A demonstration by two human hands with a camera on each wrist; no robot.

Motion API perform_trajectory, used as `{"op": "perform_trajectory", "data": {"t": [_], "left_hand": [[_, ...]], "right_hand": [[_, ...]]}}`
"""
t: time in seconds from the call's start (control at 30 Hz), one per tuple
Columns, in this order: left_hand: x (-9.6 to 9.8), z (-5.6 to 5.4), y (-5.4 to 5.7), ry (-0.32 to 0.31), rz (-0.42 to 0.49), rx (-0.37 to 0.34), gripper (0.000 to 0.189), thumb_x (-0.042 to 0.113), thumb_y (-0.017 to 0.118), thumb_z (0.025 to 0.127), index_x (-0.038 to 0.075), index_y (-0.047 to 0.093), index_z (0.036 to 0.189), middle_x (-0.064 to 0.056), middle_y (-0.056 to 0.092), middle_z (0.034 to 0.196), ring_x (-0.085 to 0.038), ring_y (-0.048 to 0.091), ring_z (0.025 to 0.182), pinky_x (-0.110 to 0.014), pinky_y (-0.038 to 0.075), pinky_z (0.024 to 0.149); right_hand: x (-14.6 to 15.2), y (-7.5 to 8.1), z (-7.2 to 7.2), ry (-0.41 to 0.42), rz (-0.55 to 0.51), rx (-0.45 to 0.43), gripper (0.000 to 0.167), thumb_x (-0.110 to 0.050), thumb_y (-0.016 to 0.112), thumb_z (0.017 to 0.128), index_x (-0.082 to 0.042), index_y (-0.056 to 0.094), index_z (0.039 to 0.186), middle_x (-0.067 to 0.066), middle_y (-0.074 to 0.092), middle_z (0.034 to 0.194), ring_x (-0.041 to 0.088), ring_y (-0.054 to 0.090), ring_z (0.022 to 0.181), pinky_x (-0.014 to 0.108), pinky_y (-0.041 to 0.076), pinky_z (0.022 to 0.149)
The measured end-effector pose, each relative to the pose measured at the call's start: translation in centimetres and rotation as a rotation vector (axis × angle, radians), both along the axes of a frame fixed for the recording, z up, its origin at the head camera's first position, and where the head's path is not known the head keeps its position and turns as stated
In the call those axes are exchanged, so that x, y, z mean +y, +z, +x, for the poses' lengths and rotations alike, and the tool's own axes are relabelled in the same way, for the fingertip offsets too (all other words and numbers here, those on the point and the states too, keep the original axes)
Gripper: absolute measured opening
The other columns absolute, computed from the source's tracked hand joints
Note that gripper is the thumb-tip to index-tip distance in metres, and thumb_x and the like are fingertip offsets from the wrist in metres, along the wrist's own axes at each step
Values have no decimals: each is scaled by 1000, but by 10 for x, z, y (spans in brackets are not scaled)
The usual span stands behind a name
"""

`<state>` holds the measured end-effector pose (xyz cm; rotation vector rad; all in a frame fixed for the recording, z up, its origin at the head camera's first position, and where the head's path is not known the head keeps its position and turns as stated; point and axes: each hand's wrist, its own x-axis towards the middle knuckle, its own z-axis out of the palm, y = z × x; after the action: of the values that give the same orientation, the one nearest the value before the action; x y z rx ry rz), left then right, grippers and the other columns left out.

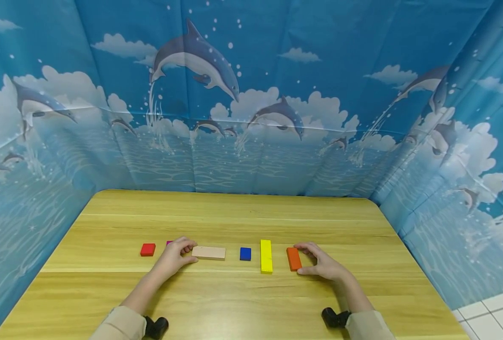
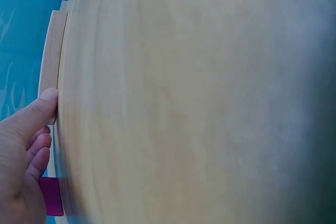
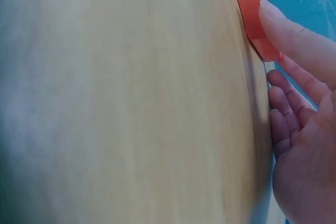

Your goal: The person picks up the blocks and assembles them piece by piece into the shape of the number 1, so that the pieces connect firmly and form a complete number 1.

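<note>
My left hand (image 1: 172,257) pinches the left end of a plain wooden block (image 1: 209,253) that lies lengthwise across the table. In the left wrist view the thumb presses along the block's near side. A magenta block (image 2: 51,196) sits behind that hand, mostly hidden in the head view. On the right, an orange block (image 1: 294,259) lies slightly tilted, with my right hand (image 1: 325,267) holding it by its near and far ends between thumb and forefinger. The right hand's other fingers curl loosely beside it in the right wrist view.
Between the hands lie a small blue block (image 1: 245,254) and a long yellow block (image 1: 266,256), which points away from me. A red block (image 1: 148,250) is at the far left of the row. Dolphin-printed curtains (image 1: 251,141) border the wooden table (image 1: 234,302) behind and at both sides.
</note>
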<state>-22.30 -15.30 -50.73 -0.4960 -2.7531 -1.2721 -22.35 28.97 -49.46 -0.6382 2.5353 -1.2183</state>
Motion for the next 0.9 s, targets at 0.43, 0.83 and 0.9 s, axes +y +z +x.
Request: {"op": "perform_trajectory", "data": {"t": [0.43,0.83,0.9], "left_hand": [[-3,2,-2,-55,34,26,28,10,77,70,5,64,94,4,53,84,-12,47,77,-23,44,68],[-1,10,6,-84,111,21,29,14,80,68,10,65,92,4,54,82,-12,49,77,-23,45,68],[1,13,8,-92,116,20,29,14,80,68,11,65,92,5,53,82,-12,49,77,-23,45,68]], "right_hand": [[0,1,0,-7,4,-7,64,-27,72,79,-8,42,132,13,41,130,28,38,112,36,33,92],[0,0,1,-16,8,-14,64,-28,72,79,-9,42,132,13,40,130,29,38,112,39,33,92],[0,0,1,-17,14,-12,64,-28,72,78,-10,42,132,13,41,130,29,38,112,39,33,92]]}}
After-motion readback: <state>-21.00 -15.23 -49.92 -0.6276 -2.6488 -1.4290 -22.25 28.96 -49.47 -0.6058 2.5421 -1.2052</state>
